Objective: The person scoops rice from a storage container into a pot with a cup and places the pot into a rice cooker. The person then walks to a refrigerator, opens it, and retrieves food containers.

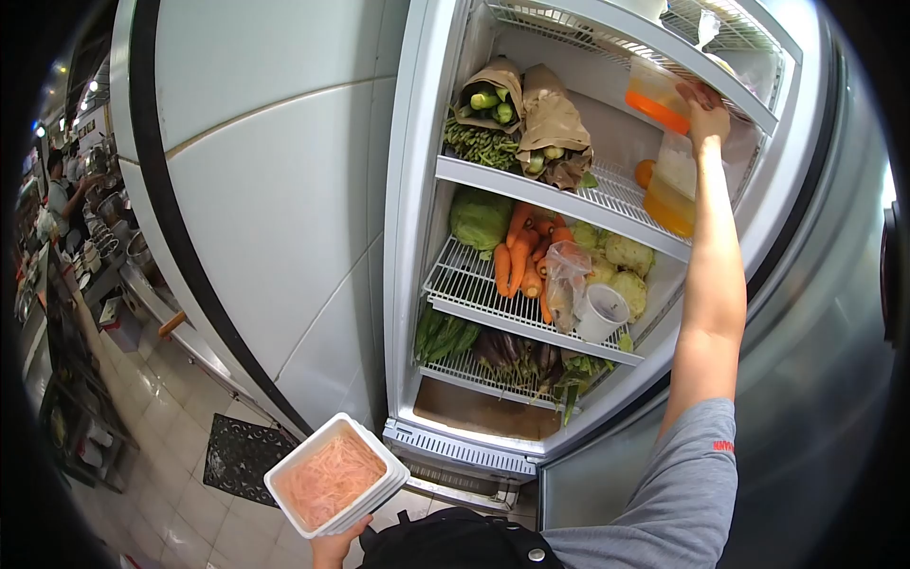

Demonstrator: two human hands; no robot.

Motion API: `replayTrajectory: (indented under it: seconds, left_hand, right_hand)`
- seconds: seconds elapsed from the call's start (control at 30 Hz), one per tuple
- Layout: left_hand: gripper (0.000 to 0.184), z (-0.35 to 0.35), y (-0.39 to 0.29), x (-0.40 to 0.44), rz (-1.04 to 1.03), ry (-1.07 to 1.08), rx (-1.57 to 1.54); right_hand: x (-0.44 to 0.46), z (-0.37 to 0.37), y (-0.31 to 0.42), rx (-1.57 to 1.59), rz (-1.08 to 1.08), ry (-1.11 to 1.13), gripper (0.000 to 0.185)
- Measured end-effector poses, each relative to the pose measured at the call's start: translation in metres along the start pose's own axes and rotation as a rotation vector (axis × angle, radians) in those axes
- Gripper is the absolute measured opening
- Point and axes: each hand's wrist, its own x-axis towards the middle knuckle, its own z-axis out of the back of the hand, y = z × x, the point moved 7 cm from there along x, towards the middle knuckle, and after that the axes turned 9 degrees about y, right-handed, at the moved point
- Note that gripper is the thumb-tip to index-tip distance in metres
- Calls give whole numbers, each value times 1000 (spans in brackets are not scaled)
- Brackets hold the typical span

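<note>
My left hand point(341, 542) grips the lower corner of a small stack of white rectangular tubs point(387, 493). The top tub holds pale orange shreds point(334, 482). My right arm stretches up into an open upright fridge, and my right hand point(706, 116) is closed at the right edge of a clear container of orange liquid point(654, 106). That container is tilted above the upper shelf. Below it stands another clear container with yellow liquid point(669, 211), partly behind my forearm. My right fingertips are partly hidden.
The shelf edge point(569, 196) runs below paper-wrapped vegetables point(555, 123). Lower shelves hold a cabbage point(480, 218), carrots point(517, 258), a white cup point(603, 313) and eggplants point(512, 353). A fridge door point(806, 408) stands open at right. A person point(64, 194) is far left; a black mat point(245, 460) lies on the floor.
</note>
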Motion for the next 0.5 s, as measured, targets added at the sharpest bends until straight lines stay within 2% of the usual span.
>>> replayTrajectory:
  seconds: [0.33,0.43,0.5]
  left_hand:
    - [73,1,2,-1,5,21,16]
    - [74,4,5,-1,-9,26,52]
    - [74,7,9,-3,-9,10,36]
  right_hand:
    - [-8,-7,15,-33,121,24,49]
    - [-36,-9,59,-62,130,69,45]
    - [-46,-15,62,-86,171,51,41]
